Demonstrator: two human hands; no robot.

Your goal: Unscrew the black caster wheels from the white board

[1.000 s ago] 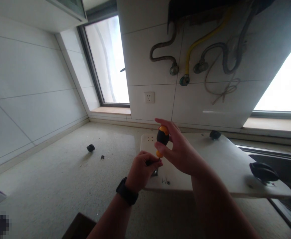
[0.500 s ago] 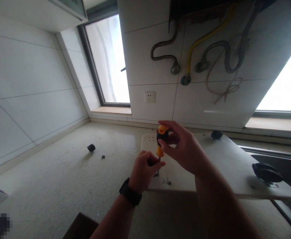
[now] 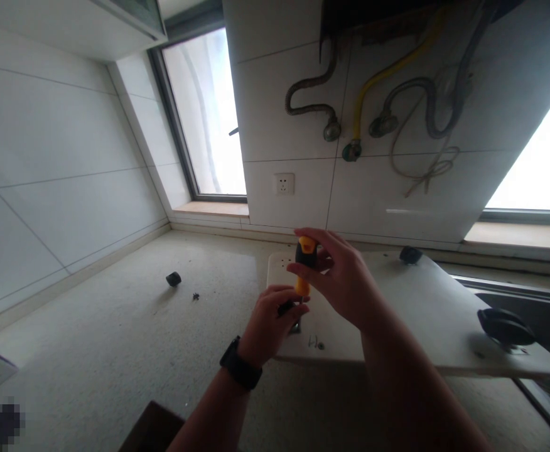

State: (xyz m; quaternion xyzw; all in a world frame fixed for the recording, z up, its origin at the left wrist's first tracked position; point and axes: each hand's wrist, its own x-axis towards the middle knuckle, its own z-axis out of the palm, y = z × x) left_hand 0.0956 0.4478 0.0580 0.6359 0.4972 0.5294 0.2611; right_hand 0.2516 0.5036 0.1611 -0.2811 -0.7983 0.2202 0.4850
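A screwdriver (image 3: 306, 257) with a yellow-and-black handle stands nearly upright in my right hand (image 3: 338, 276), fingers and thumb wrapped round the handle. Below it, my left hand (image 3: 275, 317), with a dark watch on the wrist, closes round a black caster wheel (image 3: 285, 307) that is mostly hidden. Its fingertips lie beside the screwdriver's short shaft. Under the left fingers a small metal plate (image 3: 296, 328) shows on the white board (image 3: 336, 336). The screwdriver's tip is hidden.
More black casters, a far one (image 3: 410, 255) and a near one (image 3: 505, 326), stand on the board's right part. A loose caster (image 3: 173, 279) and a small pile of screws (image 3: 196, 296) lie on the speckled countertop (image 3: 115, 339). A sink (image 3: 539, 314) lies right.
My right hand has shifted slightly left and its thumb now lies straighter across the screwdriver's handle. My left hand has moved slightly left.
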